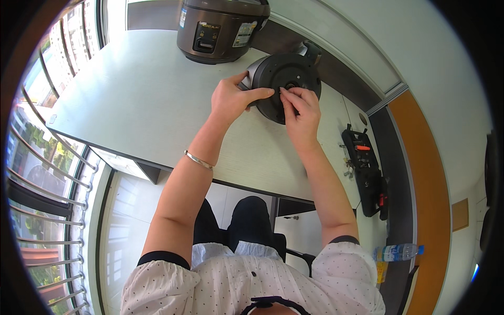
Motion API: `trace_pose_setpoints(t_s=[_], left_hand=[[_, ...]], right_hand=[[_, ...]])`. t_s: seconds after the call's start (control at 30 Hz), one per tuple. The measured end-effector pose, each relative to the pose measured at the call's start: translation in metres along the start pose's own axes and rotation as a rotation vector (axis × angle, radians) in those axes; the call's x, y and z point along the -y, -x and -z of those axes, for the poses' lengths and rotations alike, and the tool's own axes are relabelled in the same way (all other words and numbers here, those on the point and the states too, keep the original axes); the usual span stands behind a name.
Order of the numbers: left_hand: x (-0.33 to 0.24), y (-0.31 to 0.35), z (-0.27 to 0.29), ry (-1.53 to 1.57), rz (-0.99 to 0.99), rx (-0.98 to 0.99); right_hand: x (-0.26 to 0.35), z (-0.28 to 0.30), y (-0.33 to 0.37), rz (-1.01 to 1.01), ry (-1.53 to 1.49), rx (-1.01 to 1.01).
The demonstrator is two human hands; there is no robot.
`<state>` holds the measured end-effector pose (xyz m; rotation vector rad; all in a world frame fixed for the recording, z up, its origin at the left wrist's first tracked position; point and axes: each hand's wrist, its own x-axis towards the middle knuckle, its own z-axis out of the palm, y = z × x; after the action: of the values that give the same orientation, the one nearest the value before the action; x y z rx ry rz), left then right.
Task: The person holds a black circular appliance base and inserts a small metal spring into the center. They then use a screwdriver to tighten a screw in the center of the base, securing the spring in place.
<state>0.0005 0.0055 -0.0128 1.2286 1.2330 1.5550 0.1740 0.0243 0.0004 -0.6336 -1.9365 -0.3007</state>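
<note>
An electric kettle (273, 73) lies on its side on the table, its round black underside facing me and a strip of silvery body showing at the left. My left hand (231, 97) grips the kettle's left edge, with the thumb laid over the rim of the base. At the middle of the underside, beside the round connector, my right hand (302, 107) is closed in a pinch. Whatever may be between those fingertips is too small to make out. Part of the base is hidden behind the right fingers.
Left of the kettle, a brown rice cooker (220, 31) stands at the back of the pale table (142, 89). An open black tool case (362, 157) lies at the right, with small metal pieces (347, 165) beside it. Farther right is a plastic water bottle (396, 253). Barred windows line the left.
</note>
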Motion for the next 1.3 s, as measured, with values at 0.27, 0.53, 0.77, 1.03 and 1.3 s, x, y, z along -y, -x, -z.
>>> trace_pose_setpoints(t_s=[0.27, 0.53, 0.77, 1.03, 1.3], left_hand=[[0.001, 0.000, -0.001, -0.017, 0.003, -0.015], [0.002, -0.001, -0.001, 0.014, -0.005, -0.011], [0.001, -0.001, -0.002, -0.027, -0.007, -0.008], [0.005, -0.004, -0.003, -0.018, -0.022, -0.013], [0.011, -0.003, -0.005, -0.094, -0.066, 0.034]], right_hand=[[0.000, 0.000, 0.001, -0.023, -0.004, 0.013], [0.002, 0.001, 0.002, -0.019, 0.010, -0.010], [0.003, 0.003, 0.000, -0.021, 0.063, -0.026], [0.004, 0.003, 0.000, 0.085, 0.193, 0.041], [0.000, 0.044, 0.015, -0.148, 0.121, -0.074]])
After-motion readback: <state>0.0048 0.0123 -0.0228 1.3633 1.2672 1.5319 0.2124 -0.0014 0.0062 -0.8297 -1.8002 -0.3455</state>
